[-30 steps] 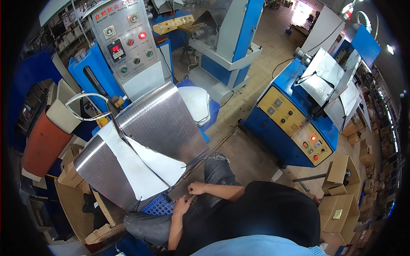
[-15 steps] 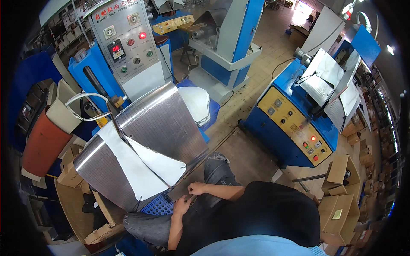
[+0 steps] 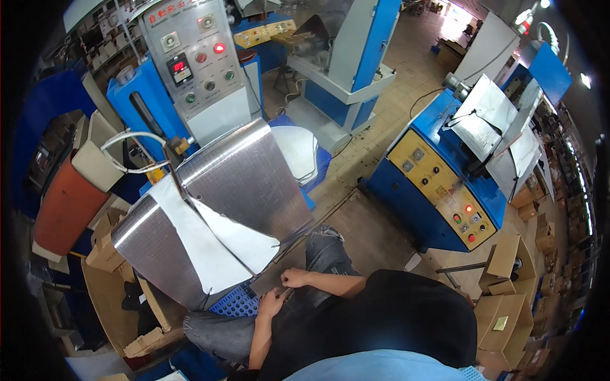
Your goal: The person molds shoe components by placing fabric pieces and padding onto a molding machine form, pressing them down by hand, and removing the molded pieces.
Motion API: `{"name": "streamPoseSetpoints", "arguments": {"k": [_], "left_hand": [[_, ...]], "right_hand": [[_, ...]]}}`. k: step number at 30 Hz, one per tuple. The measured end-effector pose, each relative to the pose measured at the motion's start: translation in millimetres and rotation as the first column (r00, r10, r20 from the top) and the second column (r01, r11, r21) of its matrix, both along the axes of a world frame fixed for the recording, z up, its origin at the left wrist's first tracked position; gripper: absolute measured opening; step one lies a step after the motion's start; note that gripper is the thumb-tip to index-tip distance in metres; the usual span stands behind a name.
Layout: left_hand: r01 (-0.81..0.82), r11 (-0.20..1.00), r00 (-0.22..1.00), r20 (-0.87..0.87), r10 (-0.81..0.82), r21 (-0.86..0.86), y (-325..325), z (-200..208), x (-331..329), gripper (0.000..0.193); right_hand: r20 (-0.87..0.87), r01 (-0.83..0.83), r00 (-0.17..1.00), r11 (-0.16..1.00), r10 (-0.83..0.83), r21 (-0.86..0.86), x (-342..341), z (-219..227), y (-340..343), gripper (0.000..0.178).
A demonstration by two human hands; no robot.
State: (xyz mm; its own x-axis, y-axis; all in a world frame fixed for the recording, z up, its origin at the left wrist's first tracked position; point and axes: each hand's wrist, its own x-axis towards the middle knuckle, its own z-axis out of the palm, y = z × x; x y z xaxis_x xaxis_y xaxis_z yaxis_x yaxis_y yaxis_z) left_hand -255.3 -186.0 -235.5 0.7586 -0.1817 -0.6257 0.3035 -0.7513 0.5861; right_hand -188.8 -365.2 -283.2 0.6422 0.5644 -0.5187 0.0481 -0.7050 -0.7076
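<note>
My left hand (image 3: 271, 303) rests over my lap with its fingers curled in. Close by on its right is my right hand (image 3: 294, 278), also with bent fingers; whatever lies between the fingertips is too small to make out. Ahead of them, a white V-shaped sheet piece (image 3: 197, 235) is draped over a curved, shiny metal plate (image 3: 244, 168). A thin dark bar (image 3: 175, 171) runs along the fold between its two wings. Both hands are apart from the sheet. A blue perforated tray (image 3: 235, 303) shows between the plate and my left hand.
Behind the plate stands a grey control panel (image 3: 197, 60) with a lit red display. White sheets (image 3: 296, 152) lie stacked beside the plate. A blue machine with a yellow panel (image 3: 438, 184) stands to the right. Cardboard boxes (image 3: 505, 317) flank me at right, and another box (image 3: 105, 317) at left.
The surroundings sit slightly further right in the picture. The red display reads differently. My hands stay almost in place, and the white sheet piece still lies on the plate.
</note>
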Motion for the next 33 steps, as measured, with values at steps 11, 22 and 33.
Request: {"name": "streamPoseSetpoints", "arguments": {"k": [11, 22, 33], "left_hand": [[-0.02, 1.0, 1.0, 0.009, 0.019, 0.001, 3, -14, -6, 0.048], [-0.007, 1.0, 1.0, -0.007, 0.006, -0.01, 0, 2, -1, 0.045], [-0.007, 1.0, 1.0, 0.005, 0.007, 0.005, 1, -5, -3, 0.047]], "right_hand": [[-0.008, -0.008, 1.0, 1.0, 0.008, -0.004, 2, -2, -1, 0.031], [0.008, 0.024, 1.0, 1.0, -0.024, 0.0, 1, -5, -3, 0.03], [-0.028, 0.028, 0.999, 0.999, -0.029, -0.027, 1, -1, -2, 0.03]]}}
